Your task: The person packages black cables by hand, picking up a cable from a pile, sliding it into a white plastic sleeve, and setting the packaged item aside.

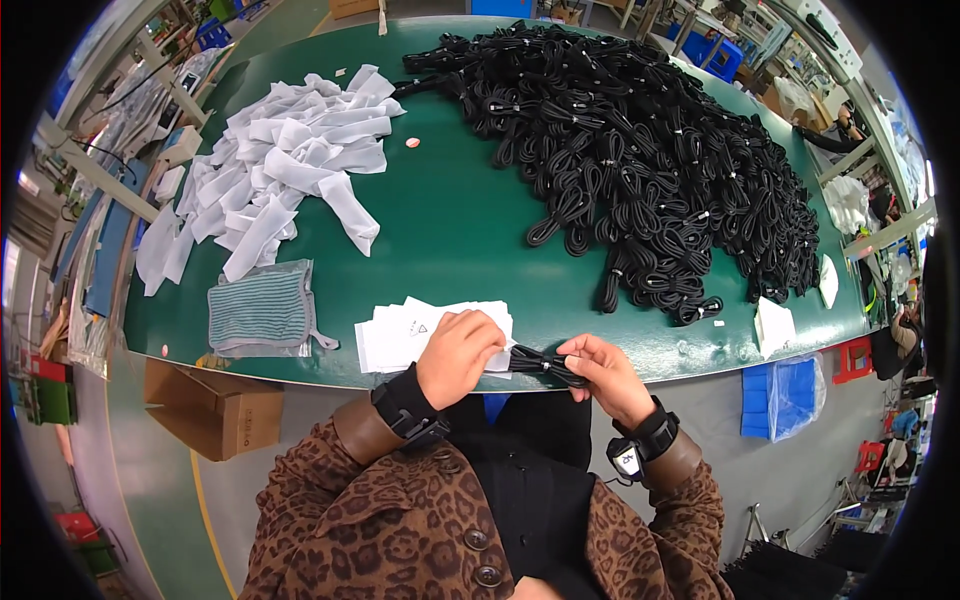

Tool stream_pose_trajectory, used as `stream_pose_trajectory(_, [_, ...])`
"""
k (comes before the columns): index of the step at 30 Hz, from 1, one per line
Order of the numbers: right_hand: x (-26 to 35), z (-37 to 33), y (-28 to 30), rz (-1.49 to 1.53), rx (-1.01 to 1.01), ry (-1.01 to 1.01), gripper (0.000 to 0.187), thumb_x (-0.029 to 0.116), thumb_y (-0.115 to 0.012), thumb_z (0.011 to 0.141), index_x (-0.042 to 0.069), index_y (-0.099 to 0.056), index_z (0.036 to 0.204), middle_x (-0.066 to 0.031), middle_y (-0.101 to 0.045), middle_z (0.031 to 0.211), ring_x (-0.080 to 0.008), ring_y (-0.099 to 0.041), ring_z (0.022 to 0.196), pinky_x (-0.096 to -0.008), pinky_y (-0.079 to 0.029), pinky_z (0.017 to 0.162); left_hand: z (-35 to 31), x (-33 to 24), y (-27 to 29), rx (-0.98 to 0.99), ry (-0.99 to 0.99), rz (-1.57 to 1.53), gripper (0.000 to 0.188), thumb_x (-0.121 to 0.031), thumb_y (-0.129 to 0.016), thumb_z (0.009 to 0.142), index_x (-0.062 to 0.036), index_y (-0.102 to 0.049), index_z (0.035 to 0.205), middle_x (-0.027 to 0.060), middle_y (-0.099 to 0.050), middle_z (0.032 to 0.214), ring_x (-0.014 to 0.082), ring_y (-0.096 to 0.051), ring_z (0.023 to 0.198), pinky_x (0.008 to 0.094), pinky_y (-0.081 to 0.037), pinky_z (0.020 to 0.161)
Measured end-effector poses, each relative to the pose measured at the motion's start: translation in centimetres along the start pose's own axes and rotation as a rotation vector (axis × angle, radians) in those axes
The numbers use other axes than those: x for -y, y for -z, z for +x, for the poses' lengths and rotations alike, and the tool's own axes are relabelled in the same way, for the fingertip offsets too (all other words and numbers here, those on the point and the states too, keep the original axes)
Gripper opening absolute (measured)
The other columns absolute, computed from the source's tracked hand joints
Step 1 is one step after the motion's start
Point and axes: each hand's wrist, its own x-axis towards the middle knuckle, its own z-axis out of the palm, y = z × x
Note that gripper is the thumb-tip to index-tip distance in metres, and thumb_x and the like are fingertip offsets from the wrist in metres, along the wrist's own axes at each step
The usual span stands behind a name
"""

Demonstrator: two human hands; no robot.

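Note:
A bundle of coiled black cable lies level at the table's near edge. My right hand grips its right end between thumb and fingers. My left hand is closed at the bundle's other end, where its curled fingers pinch the edge of a white bag; the exact grip is partly hidden. Beneath and beyond that hand several flat white bags overlap in a loose stack.
A large heap of bundled black cables covers the table's right and far side. White filled bags are piled at far left. A striped grey-green cloth in clear plastic lies nearer. White pieces rest at right. A cardboard box stands below left, a blue bin below right.

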Motion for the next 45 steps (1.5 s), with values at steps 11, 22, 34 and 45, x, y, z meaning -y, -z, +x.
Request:
stream_pose_trajectory(11, [-0.9,0.4,-1.5,0.386,0.04,-0.129,0.018,0.012,-0.057,0.102,-0.001,-0.058,0.113,-0.0069,-0.063,0.091,-0.0113,-0.048,0.055,-0.0229,-0.038,0.053,0.7,-1.1,0.7,0.068,-0.251,0.16,0.017,0.004,-0.068,0.074,-0.0048,-0.06,0.086,0.0067,-0.058,0.097,0.0284,-0.055,0.093,0.0369,-0.044,0.082])
stream_pose_trajectory(22, [2.4,2.0,-2.9,-0.94,-0.055,1.073,0.03,-0.007,-0.069,0.086,0.003,-0.06,0.114,-0.0126,-0.065,0.099,-0.022,-0.064,0.08,-0.0308,-0.052,0.07,3.0,-2.4,1.8,-0.056,-0.046,-0.119,0.018,0.004,-0.067,0.077,-0.0048,-0.057,0.089,0.0095,-0.057,0.107,0.029,-0.055,0.098,0.0359,-0.045,0.086])
stream_pose_trajectory(34, [3.8,4.0,1.6,-1.221,-0.507,0.887,0.022,0.002,-0.07,0.087,0.005,-0.061,0.108,-0.0148,-0.052,0.108,-0.0253,-0.062,0.077,-0.0335,-0.053,0.066,6.0,6.1,11.5,-0.122,0.259,-1.498,0.02,-0.005,-0.061,0.094,0.0009,-0.058,0.113,0.0046,-0.06,0.1,0.0147,-0.059,0.082,0.0261,-0.05,0.074])
stream_pose_trajectory(45, [1.3,4.5,4.0,-1.419,-0.682,0.563,0.018,0.004,-0.069,0.085,0.003,-0.056,0.097,-0.0164,-0.052,0.098,-0.0337,-0.061,0.077,-0.0404,-0.053,0.067,1.1,1.4,0.6,0.056,0.03,-0.001,0.018,-0.007,-0.075,0.081,-0.0059,-0.066,0.097,0.0078,-0.059,0.097,0.023,-0.06,0.087,0.0331,-0.049,0.079])
